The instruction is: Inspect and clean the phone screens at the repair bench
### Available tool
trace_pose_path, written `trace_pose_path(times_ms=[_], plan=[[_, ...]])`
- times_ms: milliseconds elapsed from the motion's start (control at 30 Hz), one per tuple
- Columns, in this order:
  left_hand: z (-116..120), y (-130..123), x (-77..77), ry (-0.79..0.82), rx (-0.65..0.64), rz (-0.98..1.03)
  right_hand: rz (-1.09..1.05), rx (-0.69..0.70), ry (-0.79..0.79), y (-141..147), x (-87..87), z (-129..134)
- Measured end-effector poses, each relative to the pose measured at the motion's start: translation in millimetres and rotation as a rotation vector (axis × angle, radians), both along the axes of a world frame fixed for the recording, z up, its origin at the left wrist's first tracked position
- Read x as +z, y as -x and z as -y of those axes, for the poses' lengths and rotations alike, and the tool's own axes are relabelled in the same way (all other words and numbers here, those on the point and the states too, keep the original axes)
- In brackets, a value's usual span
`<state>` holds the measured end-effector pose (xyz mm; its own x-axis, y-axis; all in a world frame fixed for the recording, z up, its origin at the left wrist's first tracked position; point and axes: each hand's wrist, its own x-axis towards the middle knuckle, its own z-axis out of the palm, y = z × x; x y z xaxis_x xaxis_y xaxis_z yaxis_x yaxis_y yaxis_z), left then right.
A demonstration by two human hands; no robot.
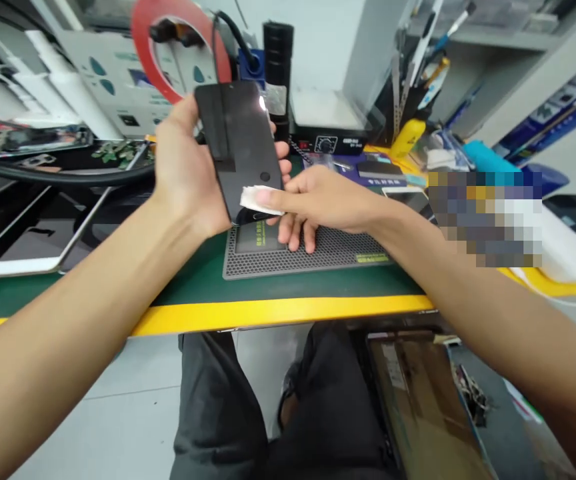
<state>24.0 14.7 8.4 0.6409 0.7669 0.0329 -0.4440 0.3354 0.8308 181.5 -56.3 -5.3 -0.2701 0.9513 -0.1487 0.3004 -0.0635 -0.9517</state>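
Observation:
A black smartphone (241, 133) is held up, tilted, above the bench in my left hand (185, 160). My left palm and thumb lie along its left edge, and the fingertips wrap round its right edge from behind. A folded white tissue or cloth (254, 195) is pressed on the phone's lower end by the thumb of my right hand (323, 200). The other fingers of my right hand curl down beside the phone. Below both hands lies a grey honeycomb-textured work mat (328, 257), partly hidden by them.
On the left are a white-framed tablet (18, 267), a black cable (68, 175) and small circuit boards (121, 152). Behind stand a red ring (143, 53), a black cylinder (279, 60) and a black control box (328, 142). A yellow strip (278, 312) marks the bench edge.

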Motion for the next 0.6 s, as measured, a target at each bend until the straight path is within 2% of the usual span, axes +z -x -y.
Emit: trace_pose_path(times_ms=[133,267,400,600], plan=[[5,-2,3.1,-0.038,0.023,-0.005,0.032,-0.052,-0.109,-6,-3.4,-2],[8,-3,6.3,-0.150,-0.013,0.010,0.109,-0.162,-0.229,-7,-3.8,-5],[9,-5,5.7,-0.227,-0.070,-0.129,0.203,-0.272,-0.323,-5,0.1,-6],[15,-10,2.3,-0.148,-0.193,-0.140,0.104,-0.382,-0.387,-2,3.9,-6]])
